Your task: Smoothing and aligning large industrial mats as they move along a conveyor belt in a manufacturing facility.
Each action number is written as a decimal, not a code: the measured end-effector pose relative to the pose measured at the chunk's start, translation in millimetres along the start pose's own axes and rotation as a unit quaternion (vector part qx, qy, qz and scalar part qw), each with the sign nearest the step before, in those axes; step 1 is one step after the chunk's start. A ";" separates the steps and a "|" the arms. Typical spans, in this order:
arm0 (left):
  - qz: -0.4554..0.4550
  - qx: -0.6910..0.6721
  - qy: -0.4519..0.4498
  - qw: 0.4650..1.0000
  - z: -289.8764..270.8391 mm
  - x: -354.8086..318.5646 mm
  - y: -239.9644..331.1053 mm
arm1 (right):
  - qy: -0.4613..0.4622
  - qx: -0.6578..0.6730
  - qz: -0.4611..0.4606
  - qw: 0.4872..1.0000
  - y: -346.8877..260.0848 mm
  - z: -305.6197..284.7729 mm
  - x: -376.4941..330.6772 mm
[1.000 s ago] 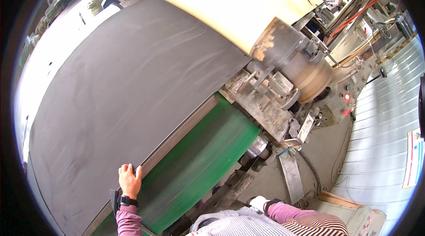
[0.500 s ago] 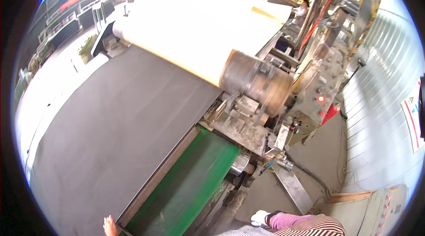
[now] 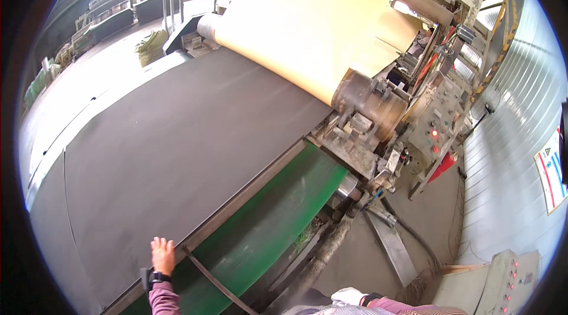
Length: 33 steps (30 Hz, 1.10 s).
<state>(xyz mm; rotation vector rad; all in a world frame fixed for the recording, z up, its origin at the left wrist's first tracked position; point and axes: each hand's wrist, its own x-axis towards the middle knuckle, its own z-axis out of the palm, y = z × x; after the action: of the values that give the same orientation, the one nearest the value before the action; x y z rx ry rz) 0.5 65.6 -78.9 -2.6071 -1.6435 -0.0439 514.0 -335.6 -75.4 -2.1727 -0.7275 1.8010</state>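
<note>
A wide, dark grey sheet [image 3: 177, 131] lies flat across the machine bed. My left hand [image 3: 163, 256], bare with a dark band at the wrist, rests at its near right edge, fingers stretched out and palm down. It holds nothing that I can see. Low in the view, close to my body, is my right hand [image 3: 349, 296] in a white glove. Its fingers blur together, so whether it is closed does not show. Across the sheet's far end, a broad tan belt [image 3: 296, 31] wraps round a roller.
A green belt [image 3: 266, 208] runs beside the sheet, crossed by a thin bar [image 3: 216, 282]. At its far end are a rusty drum [image 3: 370, 102] and a control panel [image 3: 441, 117] with red lights. Another control box [image 3: 512, 282] stands lower right, near a corrugated wall [image 3: 515, 108].
The view has shifted, and more of my left hand and forearm shows over the sheet's edge. A seam across the sheet at left and the thin bar have come into view. The right hand stays low.
</note>
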 end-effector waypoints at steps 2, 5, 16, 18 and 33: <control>-0.069 -0.008 0.012 0.998 8.7 -42.6 -59.2 | 0.042 0.027 0.037 0.998 6.0 8.3 -20.5; -0.313 -0.226 0.058 0.921 -22.7 -91.9 -112.1 | 0.045 0.159 0.109 0.980 49.4 10.5 -27.3; -0.084 -0.151 0.094 0.980 1.2 -56.1 -64.1 | 0.015 0.188 0.012 0.982 90.5 67.0 34.3; -0.044 -0.082 0.111 0.989 32.2 -62.8 -84.9 | 0.001 0.210 0.016 0.978 81.8 74.7 43.6; -0.080 -0.071 0.022 0.994 -7.1 68.4 81.0 | -0.057 0.245 0.018 0.968 178.9 211.2 15.7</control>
<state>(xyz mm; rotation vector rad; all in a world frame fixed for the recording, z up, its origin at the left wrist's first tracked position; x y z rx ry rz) 103.1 91.9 -70.8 -2.5446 -1.8960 -0.2314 352.8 -508.9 -219.9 -1.7784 -0.2222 1.8878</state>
